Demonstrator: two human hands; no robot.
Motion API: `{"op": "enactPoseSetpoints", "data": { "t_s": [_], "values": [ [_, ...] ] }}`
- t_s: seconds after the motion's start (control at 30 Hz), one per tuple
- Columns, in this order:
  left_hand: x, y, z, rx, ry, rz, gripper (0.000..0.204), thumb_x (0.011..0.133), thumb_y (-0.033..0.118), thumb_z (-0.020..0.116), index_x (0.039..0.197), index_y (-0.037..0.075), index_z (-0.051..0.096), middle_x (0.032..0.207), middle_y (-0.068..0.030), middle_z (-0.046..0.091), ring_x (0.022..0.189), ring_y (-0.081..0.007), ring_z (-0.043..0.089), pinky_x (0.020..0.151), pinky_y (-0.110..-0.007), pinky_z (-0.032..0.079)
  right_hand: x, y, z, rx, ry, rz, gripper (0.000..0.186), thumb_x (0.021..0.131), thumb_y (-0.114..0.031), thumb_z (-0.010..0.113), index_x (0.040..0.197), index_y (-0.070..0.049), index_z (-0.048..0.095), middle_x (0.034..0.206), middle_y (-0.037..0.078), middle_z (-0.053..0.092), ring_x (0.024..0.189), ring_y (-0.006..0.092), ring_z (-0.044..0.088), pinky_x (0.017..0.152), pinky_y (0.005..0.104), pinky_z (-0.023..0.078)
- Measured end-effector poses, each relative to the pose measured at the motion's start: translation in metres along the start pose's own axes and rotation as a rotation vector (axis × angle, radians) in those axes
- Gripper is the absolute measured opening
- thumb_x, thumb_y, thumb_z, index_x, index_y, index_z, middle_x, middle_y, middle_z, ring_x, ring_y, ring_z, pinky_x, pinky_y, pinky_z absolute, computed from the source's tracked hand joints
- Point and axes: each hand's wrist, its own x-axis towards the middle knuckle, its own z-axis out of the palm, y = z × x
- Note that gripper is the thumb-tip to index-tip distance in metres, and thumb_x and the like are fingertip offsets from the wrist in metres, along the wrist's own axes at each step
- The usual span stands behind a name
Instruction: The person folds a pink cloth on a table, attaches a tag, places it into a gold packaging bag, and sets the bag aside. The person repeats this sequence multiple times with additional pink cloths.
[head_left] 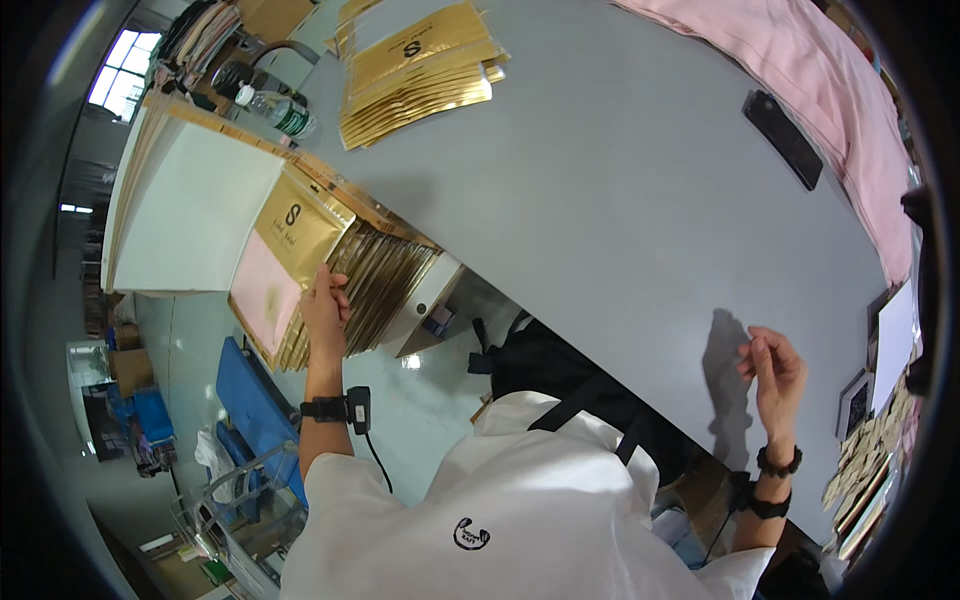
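Note:
My left hand (325, 298) is at an open white box, its fingers curled against the upright packages. In the box stands a tight row of flat gold packages (385, 285). The front one, a gold and clear bag (305, 226) with pink fabric showing, leans toward the white flap. Whether my left fingers pinch a bag's edge is hard to make out. My right hand (778, 375) hovers over the right part of the grey table (600, 200), fingers loosely bent and apart, holding nothing; its shadow falls beside it.
A stack of gold packages (420, 75) lies at the table's far left, beside a plastic bottle (275, 110). Pink fabric (800, 70) and a black phone (783, 140) lie at the far right. A blue chair (255, 410) stands at the lower left.

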Motion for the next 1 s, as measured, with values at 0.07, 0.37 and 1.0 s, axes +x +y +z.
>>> {"op": "enactPoseSetpoints", "data": {
  "t_s": [0.07, 0.37, 1.0],
  "values": [
    [-0.012, 0.009, 0.026, 0.047, -0.055, 0.190, 0.047, 0.109, 0.045, 0.057, 0.089, 0.005, 0.070, 0.056, 0.0020, 0.051, 0.044, -0.0059, 0.044, 0.039, -0.022, 0.028, 0.023, -0.004, -0.011, -0.061, 0.022, -0.020, 0.027, 0.109, -0.021, 0.063, 0.120, 0.002, 0.072, 0.088, 0.004, 0.072, 0.073, 0.0068, 0.062, 0.064, 0.0219, 0.051],
    [-0.074, 0.063, 0.156, 0.333, -0.636, 0.903, 0.019, 0.103, 0.015, 0.066, 0.104, 0.000, 0.077, 0.063, -0.0025, 0.064, 0.053, -0.0076, 0.060, 0.051, -0.024, 0.043, 0.170, -0.001, -0.097, -0.419, 0.514, -0.301, 0.021, 0.098, -0.019, 0.071, 0.108, -0.002, 0.077, 0.096, 0.014, 0.076, 0.069, 0.0186, 0.066, 0.068, 0.0353, 0.054],
    [-0.140, 0.140, 0.355, 0.374, -1.128, 1.214, 0.011, 0.098, 0.008, 0.070, 0.104, 0.004, 0.078, 0.064, -0.0019, 0.061, 0.054, -0.0090, 0.056, 0.051, -0.025, 0.042, 0.335, -0.005, -0.202, -0.567, 0.881, -0.297, 0.028, 0.099, -0.029, 0.065, 0.103, -0.004, 0.079, 0.101, 0.016, 0.076, 0.090, 0.0366, 0.073, 0.084, 0.0447, 0.057]
  ]
}}
